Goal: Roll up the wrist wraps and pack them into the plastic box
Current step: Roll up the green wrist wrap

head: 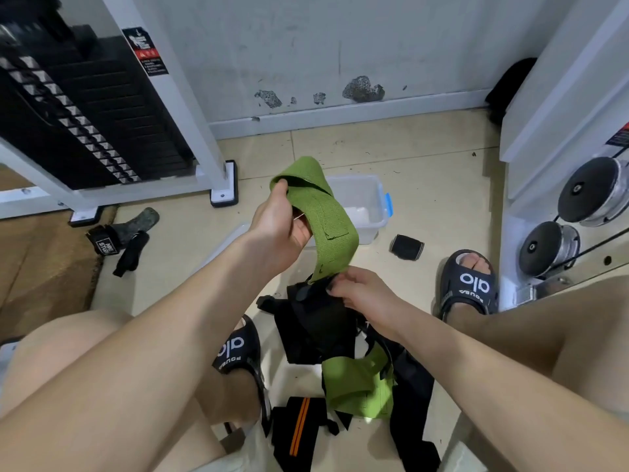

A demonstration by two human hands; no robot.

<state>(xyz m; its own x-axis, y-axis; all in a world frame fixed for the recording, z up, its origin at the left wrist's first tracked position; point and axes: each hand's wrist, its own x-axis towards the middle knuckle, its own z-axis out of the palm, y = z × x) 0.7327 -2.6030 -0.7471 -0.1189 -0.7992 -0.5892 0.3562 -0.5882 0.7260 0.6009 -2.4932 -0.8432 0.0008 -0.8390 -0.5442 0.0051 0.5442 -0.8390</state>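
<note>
A green wrist wrap (323, 212) hangs in the air between my hands. My left hand (279, 219) grips its upper end, folded over my thumb. My right hand (357, 291) pinches its lower end, just above a heap of black wraps (316, 328) on the floor. A second green wrap (357, 383) lies in that heap, and a black wrap with orange stripes (299, 427) lies nearer me. The clear plastic box (367, 199) with a blue latch stands open on the tiles behind the green wrap. A rolled black wrap (406, 247) lies right of the box.
A weight stack machine (85, 114) with a white frame stands at the left. More black wraps (119, 240) lie by its foot. The box's clear lid (231, 236) lies under my left forearm. Cable pulleys (578, 199) are at the right. My sandalled feet (469, 284) flank the heap.
</note>
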